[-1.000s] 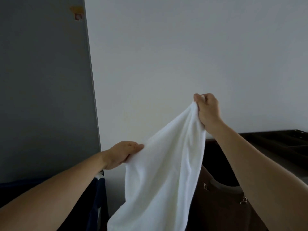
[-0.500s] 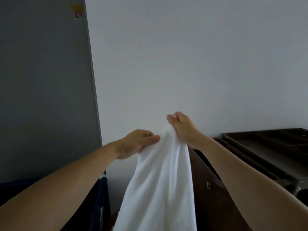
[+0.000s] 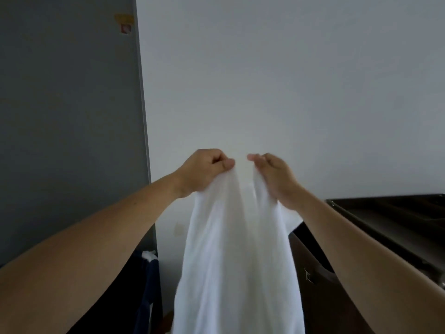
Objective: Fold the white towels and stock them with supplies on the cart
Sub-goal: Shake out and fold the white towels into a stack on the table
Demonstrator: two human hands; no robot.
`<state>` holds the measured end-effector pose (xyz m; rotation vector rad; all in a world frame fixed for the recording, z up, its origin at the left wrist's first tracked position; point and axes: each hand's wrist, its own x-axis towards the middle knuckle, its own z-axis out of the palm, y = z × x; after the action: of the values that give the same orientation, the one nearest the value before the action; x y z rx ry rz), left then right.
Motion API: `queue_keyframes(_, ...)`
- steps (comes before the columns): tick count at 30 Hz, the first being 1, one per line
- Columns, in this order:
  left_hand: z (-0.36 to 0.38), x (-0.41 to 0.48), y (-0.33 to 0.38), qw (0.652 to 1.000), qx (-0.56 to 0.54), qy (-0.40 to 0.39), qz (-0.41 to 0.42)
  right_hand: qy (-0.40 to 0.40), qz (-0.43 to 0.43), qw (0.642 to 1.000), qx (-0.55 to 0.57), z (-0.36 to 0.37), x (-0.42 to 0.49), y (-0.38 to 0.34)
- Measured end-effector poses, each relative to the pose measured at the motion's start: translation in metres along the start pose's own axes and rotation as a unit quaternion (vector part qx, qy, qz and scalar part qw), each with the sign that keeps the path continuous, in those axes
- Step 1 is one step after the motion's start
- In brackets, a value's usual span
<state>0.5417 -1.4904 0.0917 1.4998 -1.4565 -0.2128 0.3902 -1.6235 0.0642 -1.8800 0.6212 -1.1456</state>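
Against the pale wall, a limp white cloth towel [image 3: 238, 256] hangs in mid-air from its top edge, just left of the dark brown cart [image 3: 390, 213]. Judged soft, light and unlikely to slip; the top corners offer the best hold. Left hand [image 3: 204, 172] and right hand [image 3: 274, 177], close together, each pinch the upper hem with curled fingers.

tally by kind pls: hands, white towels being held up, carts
hands: 2, the left hand and the right hand, each pinching the top edge of the towel
white towel: 1, hanging down between them
cart: 1, dark, at the right edge, only partly in view
total: 4
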Motion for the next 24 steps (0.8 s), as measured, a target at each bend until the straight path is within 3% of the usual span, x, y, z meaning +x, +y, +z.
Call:
queue_keyframes(2, 0.005, 0.002, 0.003, 0.997, 0.049, -0.051, 0.007, -0.097, 0.024, 0.993, 0.057, 0.012, -0.018, 0.001)
queue_keyframes(4, 0.01, -0.004, -0.007, 0.996, 0.036, -0.075, -0.018, -0.135, 0.033, 0.989, 0.053, 0.017, -0.029, 0.002)
queue_keyframes(7, 0.016, -0.022, -0.034, 0.99, -0.07, -0.086, -0.085, -0.04, -0.017, 0.999, -0.025, 0.014, -0.023, -0.011)
queue_keyframes(11, 0.028, -0.055, -0.062, 0.963, -0.163, -0.138, -0.166, 0.132, -0.048, 0.989, 0.05, -0.003, 0.011, -0.046)
queue_keyframes(14, 0.024, -0.06, -0.066, 0.963, -0.165, -0.122, -0.172, 0.182, -0.063, 0.979, 0.066, -0.023, 0.028, -0.048)
queue_keyframes(19, -0.007, -0.025, -0.034, 0.981, -0.158, -0.016, -0.108, 0.07, -0.03, 0.997, -0.013, -0.017, 0.013, -0.011)
queue_keyframes(24, -0.001, -0.009, -0.009, 0.994, -0.056, -0.087, -0.045, -0.16, 0.052, 0.984, 0.063, 0.017, -0.028, 0.005)
